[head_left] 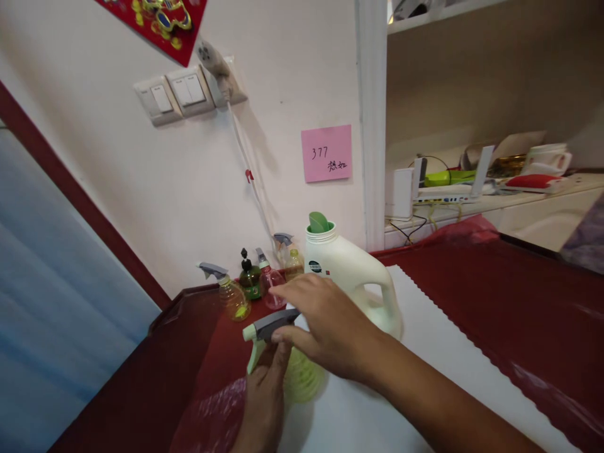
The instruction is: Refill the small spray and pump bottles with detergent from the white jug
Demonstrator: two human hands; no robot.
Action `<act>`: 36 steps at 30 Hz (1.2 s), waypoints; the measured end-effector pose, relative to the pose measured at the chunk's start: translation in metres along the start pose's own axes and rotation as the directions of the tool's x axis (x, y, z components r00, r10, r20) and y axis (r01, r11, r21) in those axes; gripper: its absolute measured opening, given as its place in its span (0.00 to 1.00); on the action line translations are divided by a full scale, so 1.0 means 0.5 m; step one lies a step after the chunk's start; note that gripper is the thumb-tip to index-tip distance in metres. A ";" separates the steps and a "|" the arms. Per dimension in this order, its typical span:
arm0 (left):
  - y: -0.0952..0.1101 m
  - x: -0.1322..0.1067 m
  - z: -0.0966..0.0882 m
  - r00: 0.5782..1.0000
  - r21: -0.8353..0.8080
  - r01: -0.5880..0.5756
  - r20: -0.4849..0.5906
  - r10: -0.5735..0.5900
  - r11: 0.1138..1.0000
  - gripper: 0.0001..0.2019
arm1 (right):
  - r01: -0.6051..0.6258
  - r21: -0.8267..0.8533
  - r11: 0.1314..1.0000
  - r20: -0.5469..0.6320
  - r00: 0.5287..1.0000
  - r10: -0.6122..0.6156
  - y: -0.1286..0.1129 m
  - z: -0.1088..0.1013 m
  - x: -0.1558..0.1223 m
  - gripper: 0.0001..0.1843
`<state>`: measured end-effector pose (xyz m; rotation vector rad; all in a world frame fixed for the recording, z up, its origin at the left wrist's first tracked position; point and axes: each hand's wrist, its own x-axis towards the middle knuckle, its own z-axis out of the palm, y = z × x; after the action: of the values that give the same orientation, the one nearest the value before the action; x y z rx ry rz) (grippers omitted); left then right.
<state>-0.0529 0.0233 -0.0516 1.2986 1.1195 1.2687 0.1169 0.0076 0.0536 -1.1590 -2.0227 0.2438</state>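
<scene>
A spray bottle (304,376) with a yellow-green body and a grey trigger head stands at the front of the white sheet (415,390). My left hand (267,390) comes up from below and closes round the bottle's neck under the trigger. Over the top, my right hand (325,318) curls its fingers and thumb round the grey spray head. Part of the neck is hidden by my hands. Just behind them is a large cream jug (352,270) with a side handle, its mouth uncapped and a green spout inside.
By the wall stand a clear yellowish spray bottle (233,299), a dark green pump bottle (250,277), a pink spray bottle (272,286) and another yellowish one (295,263). A white cable (243,148) hangs behind them. A router (446,189) sits on the shelf at right.
</scene>
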 end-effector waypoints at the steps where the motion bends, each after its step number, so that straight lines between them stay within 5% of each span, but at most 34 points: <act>1: 0.001 0.001 0.001 1.000 0.007 -0.015 0.005 0.015 1.000 0.23 | 0.017 -0.006 1.000 0.079 0.997 -0.016 -0.002 0.006 0.010 0.12; 4: 0.004 0.000 0.007 0.998 -0.050 -0.050 0.036 0.052 0.997 0.22 | -0.035 -0.019 0.999 0.212 0.976 0.038 -0.003 0.023 0.031 0.05; 14: 0.005 -0.002 0.038 0.998 -0.264 -0.045 -0.051 0.032 0.963 0.25 | -0.121 -0.156 0.980 0.184 0.972 0.150 -0.020 0.026 0.033 0.07; 21: 0.034 -0.001 0.046 0.999 -0.221 -0.050 0.006 0.053 0.974 0.20 | -0.107 -0.145 0.984 0.148 0.980 0.129 -0.014 0.042 0.022 0.09; 29: -0.003 0.015 0.010 0.960 -0.220 -0.111 0.230 0.162 0.969 0.16 | -0.065 -0.087 0.994 0.149 0.986 0.078 0.006 0.050 0.017 0.11; 36: 0.025 0.013 0.023 0.962 -0.383 -0.028 0.240 0.129 0.923 0.22 | -0.037 -0.072 0.997 0.153 0.987 0.047 0.018 0.059 0.007 0.11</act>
<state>-0.0412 0.0280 -0.0381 1.1831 0.6040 1.2539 0.1012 0.0213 0.0309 -1.2606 -2.1584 0.2953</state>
